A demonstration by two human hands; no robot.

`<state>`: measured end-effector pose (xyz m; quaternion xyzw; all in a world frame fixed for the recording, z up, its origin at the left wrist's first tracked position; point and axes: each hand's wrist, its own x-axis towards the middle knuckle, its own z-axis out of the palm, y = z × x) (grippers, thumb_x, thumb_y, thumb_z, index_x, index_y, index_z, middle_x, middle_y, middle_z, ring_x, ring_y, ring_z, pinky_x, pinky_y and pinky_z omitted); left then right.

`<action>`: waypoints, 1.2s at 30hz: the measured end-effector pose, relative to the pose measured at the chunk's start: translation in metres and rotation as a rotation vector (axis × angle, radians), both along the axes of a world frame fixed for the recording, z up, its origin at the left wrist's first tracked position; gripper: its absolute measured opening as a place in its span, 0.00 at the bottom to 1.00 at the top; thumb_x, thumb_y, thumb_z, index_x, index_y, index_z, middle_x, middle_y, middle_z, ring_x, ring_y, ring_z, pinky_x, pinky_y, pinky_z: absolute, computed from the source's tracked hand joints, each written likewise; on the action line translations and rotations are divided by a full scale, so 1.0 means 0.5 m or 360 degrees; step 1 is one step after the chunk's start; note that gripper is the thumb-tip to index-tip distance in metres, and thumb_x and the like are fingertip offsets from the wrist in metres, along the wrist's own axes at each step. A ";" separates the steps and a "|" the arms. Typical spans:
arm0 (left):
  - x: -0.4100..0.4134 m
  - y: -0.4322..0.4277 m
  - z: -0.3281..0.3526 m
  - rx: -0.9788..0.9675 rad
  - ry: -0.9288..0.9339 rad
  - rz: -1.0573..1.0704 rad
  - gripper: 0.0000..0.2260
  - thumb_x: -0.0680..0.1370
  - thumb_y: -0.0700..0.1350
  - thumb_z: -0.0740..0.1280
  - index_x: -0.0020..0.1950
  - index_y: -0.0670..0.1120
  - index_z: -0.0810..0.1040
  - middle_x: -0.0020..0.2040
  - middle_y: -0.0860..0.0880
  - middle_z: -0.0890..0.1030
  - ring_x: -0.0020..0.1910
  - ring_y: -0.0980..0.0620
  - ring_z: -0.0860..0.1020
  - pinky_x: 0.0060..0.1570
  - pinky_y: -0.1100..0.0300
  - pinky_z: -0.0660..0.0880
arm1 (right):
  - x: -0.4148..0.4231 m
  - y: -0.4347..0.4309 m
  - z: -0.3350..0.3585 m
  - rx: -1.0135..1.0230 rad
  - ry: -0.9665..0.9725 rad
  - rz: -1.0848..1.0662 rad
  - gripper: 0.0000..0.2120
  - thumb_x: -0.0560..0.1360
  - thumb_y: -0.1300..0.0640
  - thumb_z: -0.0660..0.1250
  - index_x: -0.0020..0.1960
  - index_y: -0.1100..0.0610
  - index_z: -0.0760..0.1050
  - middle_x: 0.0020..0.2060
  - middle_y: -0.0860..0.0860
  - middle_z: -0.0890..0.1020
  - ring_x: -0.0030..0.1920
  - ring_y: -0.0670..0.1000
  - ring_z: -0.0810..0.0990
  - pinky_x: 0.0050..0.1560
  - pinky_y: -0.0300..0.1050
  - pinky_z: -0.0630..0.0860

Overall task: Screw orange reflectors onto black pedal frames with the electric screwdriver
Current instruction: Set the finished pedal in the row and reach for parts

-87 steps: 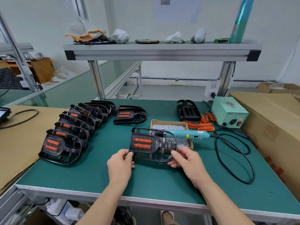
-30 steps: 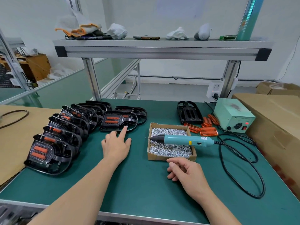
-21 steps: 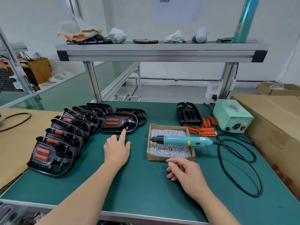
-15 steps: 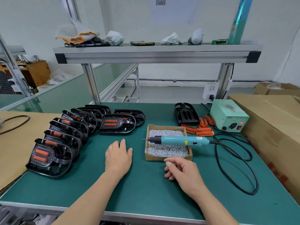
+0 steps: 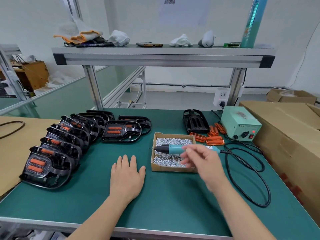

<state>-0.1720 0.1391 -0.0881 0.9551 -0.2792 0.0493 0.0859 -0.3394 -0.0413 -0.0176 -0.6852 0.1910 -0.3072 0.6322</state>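
Several black pedal frames with orange reflectors (image 5: 52, 158) lean in a row at the left; one finished pedal (image 5: 121, 131) lies flat behind them. A bare black pedal frame (image 5: 195, 122) lies at the back, loose orange reflectors (image 5: 213, 136) beside it. The teal electric screwdriver (image 5: 170, 148) lies across a cardboard box of screws (image 5: 156, 168). My left hand (image 5: 127, 175) rests flat on the green mat, fingers straight. My right hand (image 5: 200, 161) is blurred, raised over the box in front of the screwdriver, fingers loosely spread, holding nothing.
A mint-green power supply (image 5: 240, 125) stands at the back right, its black cable (image 5: 249, 179) looping over the mat. Large cardboard boxes (image 5: 290, 135) line the right edge. Brown cardboard (image 5: 12, 149) covers the left. An overhead shelf (image 5: 162, 55) carries cloths and a phone.
The pedal I held in both hands now lies by the row at the left. My left hand drew back and flattened. My right hand lifted from the mat toward the screwdriver.
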 end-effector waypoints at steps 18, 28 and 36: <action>-0.005 -0.002 0.001 0.0009 -0.0062 0.0037 0.29 0.81 0.62 0.48 0.78 0.50 0.59 0.78 0.44 0.60 0.78 0.44 0.55 0.75 0.48 0.53 | 0.183 -0.394 0.007 -0.1587 0.1778 -0.0377 0.21 0.80 0.57 0.65 0.72 0.47 0.73 0.66 0.58 0.71 0.67 0.61 0.70 0.66 0.53 0.72; -0.004 -0.004 0.001 0.0009 -0.0054 0.0043 0.29 0.80 0.62 0.48 0.78 0.50 0.59 0.78 0.44 0.60 0.78 0.44 0.55 0.75 0.48 0.53 | 0.178 -0.403 -0.012 -0.1593 0.1639 -0.0332 0.17 0.79 0.54 0.70 0.66 0.54 0.78 0.61 0.56 0.75 0.62 0.59 0.76 0.60 0.51 0.75; -0.004 -0.004 0.002 0.0009 -0.0066 0.0041 0.28 0.80 0.62 0.50 0.77 0.49 0.61 0.76 0.44 0.63 0.77 0.43 0.57 0.74 0.47 0.55 | 0.123 -0.390 0.009 -0.1721 0.1651 -0.0167 0.14 0.79 0.53 0.69 0.63 0.54 0.82 0.57 0.54 0.82 0.57 0.57 0.79 0.54 0.46 0.74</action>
